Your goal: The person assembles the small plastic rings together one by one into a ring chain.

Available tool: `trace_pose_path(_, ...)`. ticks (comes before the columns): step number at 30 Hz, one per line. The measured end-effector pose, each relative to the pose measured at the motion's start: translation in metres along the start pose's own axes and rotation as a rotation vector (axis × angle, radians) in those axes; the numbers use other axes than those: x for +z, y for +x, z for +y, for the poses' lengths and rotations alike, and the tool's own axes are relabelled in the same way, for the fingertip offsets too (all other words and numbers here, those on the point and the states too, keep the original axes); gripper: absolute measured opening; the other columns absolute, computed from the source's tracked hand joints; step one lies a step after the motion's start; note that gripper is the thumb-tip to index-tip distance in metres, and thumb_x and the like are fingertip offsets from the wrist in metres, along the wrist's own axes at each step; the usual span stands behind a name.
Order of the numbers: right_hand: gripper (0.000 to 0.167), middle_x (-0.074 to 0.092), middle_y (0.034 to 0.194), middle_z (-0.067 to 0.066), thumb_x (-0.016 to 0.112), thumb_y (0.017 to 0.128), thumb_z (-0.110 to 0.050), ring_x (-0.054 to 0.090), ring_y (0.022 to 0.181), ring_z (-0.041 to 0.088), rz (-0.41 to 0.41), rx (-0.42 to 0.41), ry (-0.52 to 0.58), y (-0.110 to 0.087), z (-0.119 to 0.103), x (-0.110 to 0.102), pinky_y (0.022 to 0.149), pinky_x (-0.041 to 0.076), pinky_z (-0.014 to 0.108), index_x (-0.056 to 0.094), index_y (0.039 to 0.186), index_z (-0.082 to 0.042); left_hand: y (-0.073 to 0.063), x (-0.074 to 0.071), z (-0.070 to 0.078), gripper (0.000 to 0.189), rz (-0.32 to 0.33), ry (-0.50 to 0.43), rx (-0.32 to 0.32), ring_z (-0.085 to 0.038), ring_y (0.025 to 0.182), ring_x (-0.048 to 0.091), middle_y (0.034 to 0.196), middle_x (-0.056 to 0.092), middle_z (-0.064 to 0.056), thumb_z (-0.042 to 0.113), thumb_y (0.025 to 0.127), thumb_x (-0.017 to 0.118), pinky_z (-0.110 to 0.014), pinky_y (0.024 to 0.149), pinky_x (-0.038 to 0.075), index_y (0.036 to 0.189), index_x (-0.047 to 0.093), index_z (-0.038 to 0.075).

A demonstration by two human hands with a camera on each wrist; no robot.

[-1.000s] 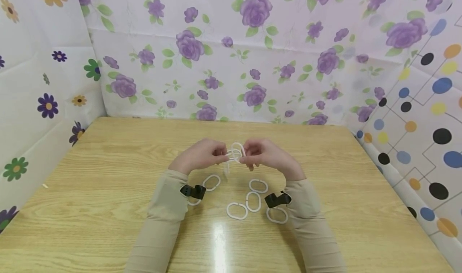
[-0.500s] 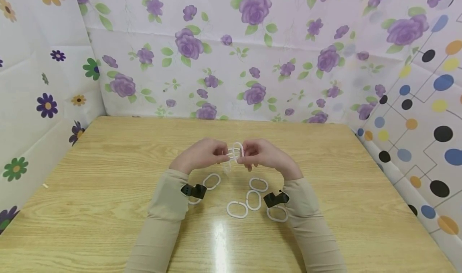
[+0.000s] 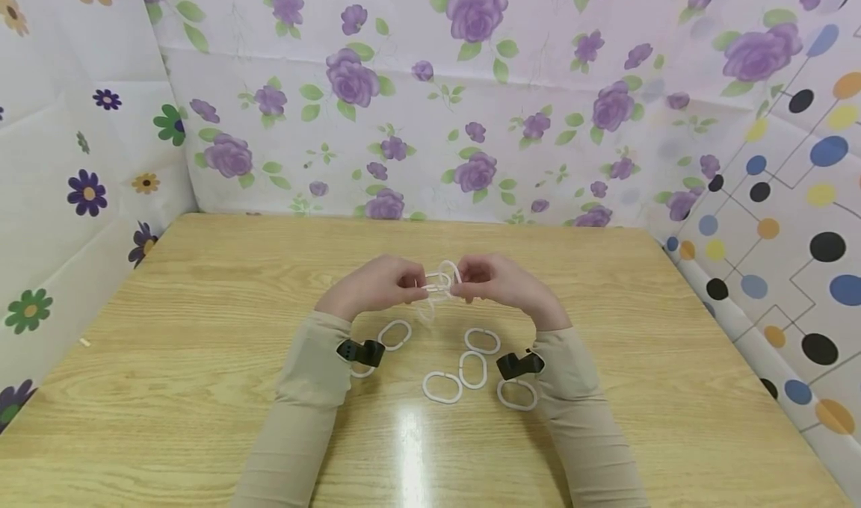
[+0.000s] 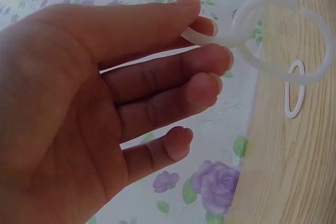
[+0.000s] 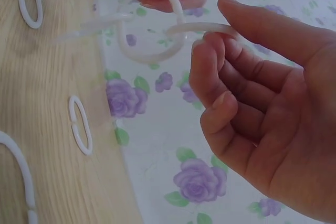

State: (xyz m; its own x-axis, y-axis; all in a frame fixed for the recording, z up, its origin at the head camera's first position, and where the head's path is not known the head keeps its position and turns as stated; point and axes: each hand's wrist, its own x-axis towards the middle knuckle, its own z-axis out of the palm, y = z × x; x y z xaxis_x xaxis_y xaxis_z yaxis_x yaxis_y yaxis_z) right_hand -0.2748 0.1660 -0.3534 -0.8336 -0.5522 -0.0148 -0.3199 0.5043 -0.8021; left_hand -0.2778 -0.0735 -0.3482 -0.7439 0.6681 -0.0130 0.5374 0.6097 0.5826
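In the head view my left hand (image 3: 377, 285) and right hand (image 3: 504, 284) face each other above the table. My left thumb and index finger pinch a white oval shower curtain ring (image 5: 147, 60), which has a split in it. Another such ring (image 4: 262, 67) hangs linked through it, in front of my left fingertips. My right thumb and fingertips pinch a third ring (image 5: 202, 26), which passes through the ring in my left hand. Whether the splits of the joined rings are closed is too small to tell.
Several loose white rings lie on the wooden table (image 3: 235, 388) between the forearms, among them one ring (image 3: 440, 401) near the middle and one (image 3: 516, 409) by the right wrist. A small white piece (image 3: 84, 342) lies far left. Patterned cloth walls (image 3: 430, 104) enclose the table.
My right hand first shifts slightly left, then back right with its ring, which now leans more. My left hand stays nearly in place, and the hanging ring swings a little.
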Motion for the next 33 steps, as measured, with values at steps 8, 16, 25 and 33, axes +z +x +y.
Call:
trace_pose_path(8, 0.011, 0.063, 0.08, 0.004, 0.063, 0.095, -0.02, 0.061, 0.076, 0.024, 0.042, -0.009, -0.019, -0.005, 0.004, -0.007, 0.072, 0.045, 0.032, 0.063, 0.094, -0.009, 0.005, 0.004, -0.007, 0.009, -0.046, 0.006, 0.012, -0.011, 0.07, 0.055, 0.077, 0.065, 0.0, 0.022, 0.093, 0.064, -0.026, 0.067, 0.045, 0.09, 0.067, 0.014)
trace_pose_path(16, 0.015, 0.069, 0.089, 0.006, 0.063, 0.095, -0.017, 0.061, 0.076, 0.015, 0.051, -0.073, -0.07, -0.004, -0.002, -0.006, 0.073, 0.051, 0.029, 0.071, 0.101, -0.006, 0.006, 0.008, -0.002, 0.029, -0.032, -0.091, -0.026, -0.022, 0.082, 0.064, 0.088, 0.069, -0.005, 0.044, 0.097, 0.055, -0.03, 0.072, 0.049, 0.107, 0.063, 0.018)
trace_pose_path(25, 0.013, 0.072, 0.092, 0.005, 0.064, 0.094, -0.017, 0.061, 0.078, 0.01, 0.08, -0.191, -0.171, -0.001, -0.012, 0.001, 0.073, 0.05, 0.025, 0.073, 0.099, -0.009, 0.007, 0.007, 0.008, 0.023, 0.037, -0.032, 0.082, -0.013, 0.066, 0.052, 0.077, 0.065, -0.009, 0.032, 0.099, 0.055, -0.028, 0.064, 0.043, 0.093, 0.064, 0.012)
trace_pose_path(33, 0.018, 0.064, 0.086, 0.004, 0.052, 0.101, -0.023, 0.059, 0.076, 0.021, 0.121, -0.152, -0.155, -0.002, -0.004, -0.005, 0.069, 0.048, 0.031, 0.066, 0.106, -0.013, 0.007, 0.008, 0.009, 0.018, 0.072, -0.047, 0.078, -0.012, 0.062, 0.05, 0.072, 0.063, -0.005, 0.024, 0.099, 0.056, -0.026, 0.061, 0.042, 0.089, 0.064, 0.01)
